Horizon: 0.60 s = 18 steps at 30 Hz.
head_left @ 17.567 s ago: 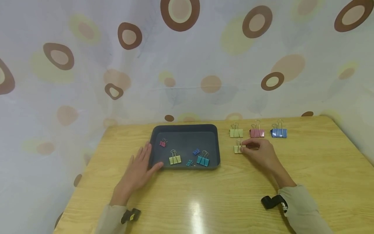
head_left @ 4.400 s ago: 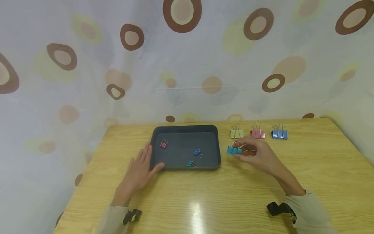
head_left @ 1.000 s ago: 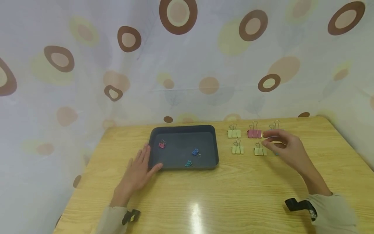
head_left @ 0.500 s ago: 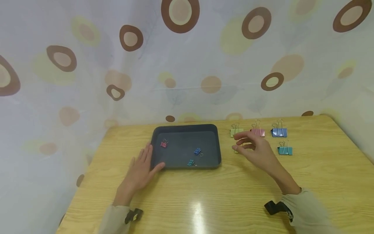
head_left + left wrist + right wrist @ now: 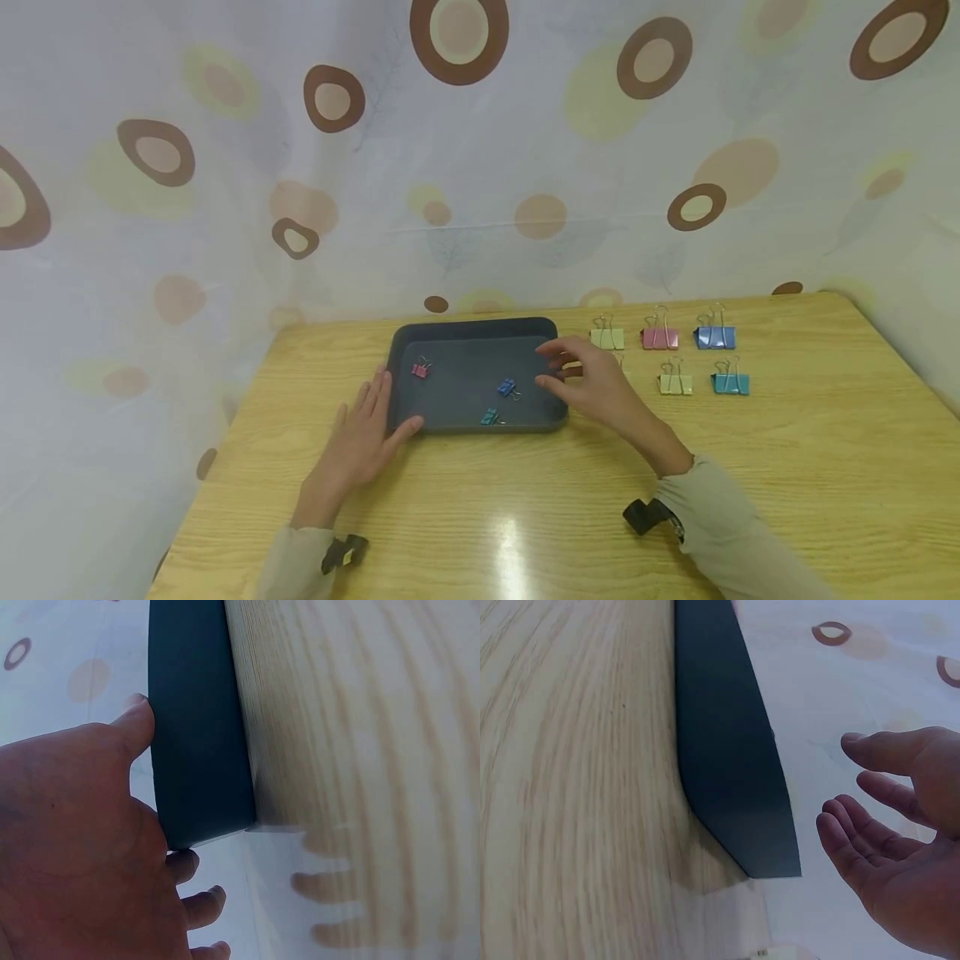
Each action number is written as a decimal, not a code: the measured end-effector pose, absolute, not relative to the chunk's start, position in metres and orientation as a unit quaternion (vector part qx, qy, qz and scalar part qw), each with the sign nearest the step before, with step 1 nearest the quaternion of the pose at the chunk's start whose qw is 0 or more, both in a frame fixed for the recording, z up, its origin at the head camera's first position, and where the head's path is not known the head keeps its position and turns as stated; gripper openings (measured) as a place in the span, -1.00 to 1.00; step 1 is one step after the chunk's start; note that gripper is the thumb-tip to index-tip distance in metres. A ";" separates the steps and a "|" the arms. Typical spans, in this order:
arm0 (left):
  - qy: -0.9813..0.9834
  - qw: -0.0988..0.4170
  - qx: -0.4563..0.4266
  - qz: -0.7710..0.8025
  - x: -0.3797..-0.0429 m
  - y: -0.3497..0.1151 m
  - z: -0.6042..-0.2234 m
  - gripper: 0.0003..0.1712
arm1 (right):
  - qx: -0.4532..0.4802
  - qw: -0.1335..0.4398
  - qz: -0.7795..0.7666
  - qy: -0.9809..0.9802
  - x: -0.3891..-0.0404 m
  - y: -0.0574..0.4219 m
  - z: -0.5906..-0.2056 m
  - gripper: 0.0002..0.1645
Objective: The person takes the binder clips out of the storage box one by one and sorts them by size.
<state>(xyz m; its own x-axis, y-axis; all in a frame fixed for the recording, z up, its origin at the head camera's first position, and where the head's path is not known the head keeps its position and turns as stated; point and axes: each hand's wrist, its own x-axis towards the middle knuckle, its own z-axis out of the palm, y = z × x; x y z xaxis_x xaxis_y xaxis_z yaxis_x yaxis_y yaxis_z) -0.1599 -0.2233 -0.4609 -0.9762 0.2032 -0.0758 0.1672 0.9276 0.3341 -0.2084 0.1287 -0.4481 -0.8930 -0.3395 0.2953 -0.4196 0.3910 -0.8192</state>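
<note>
A dark grey tray (image 5: 465,354) holds three small binder clips: a pink one (image 5: 421,369), a blue one (image 5: 507,387) and a teal one (image 5: 490,417). My left hand (image 5: 352,446) rests against the tray's left end, thumb along the near side; the left wrist view shows the thumb touching the tray wall (image 5: 199,727). Over the tray's right edge hovers my right hand (image 5: 596,383), fingers loosely bent and apart, nothing between them. In the right wrist view that hand (image 5: 900,832) is beside the tray wall (image 5: 731,750), with a gap between.
Right of the tray, larger clips stand in two rows. At the back are yellow (image 5: 607,338), pink (image 5: 660,338) and blue (image 5: 715,337). In front are yellow (image 5: 676,384), teal (image 5: 731,383) and another largely hidden behind my right hand. A patterned curtain (image 5: 480,183) borders the wooden table (image 5: 450,517).
Two pale yellow clips and a larger teal clip have come to stand in the front row, two of them out of the tray. My right hand has moved left, empty, to the tray. The left hand stayed.
</note>
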 end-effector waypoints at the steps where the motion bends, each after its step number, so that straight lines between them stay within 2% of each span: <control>1: 0.980 0.055 0.094 0.165 -0.160 -0.223 -0.461 0.09 | 0.231 0.040 0.490 -0.839 -0.210 0.125 -0.450 -0.56; 18: 0.981 0.048 0.096 0.160 -0.159 -0.218 -0.461 0.09 | 0.258 0.026 0.355 -0.898 -0.216 0.087 -0.466 -0.43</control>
<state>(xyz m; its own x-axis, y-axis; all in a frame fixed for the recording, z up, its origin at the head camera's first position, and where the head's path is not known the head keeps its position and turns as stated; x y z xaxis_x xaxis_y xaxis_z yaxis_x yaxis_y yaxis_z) -0.1586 -0.2183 -0.4614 -0.9770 0.2038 -0.0628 0.1732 0.9301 0.3239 -0.2162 0.0874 -0.4657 -0.8653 -0.4457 0.2292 -0.4821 0.6151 -0.6239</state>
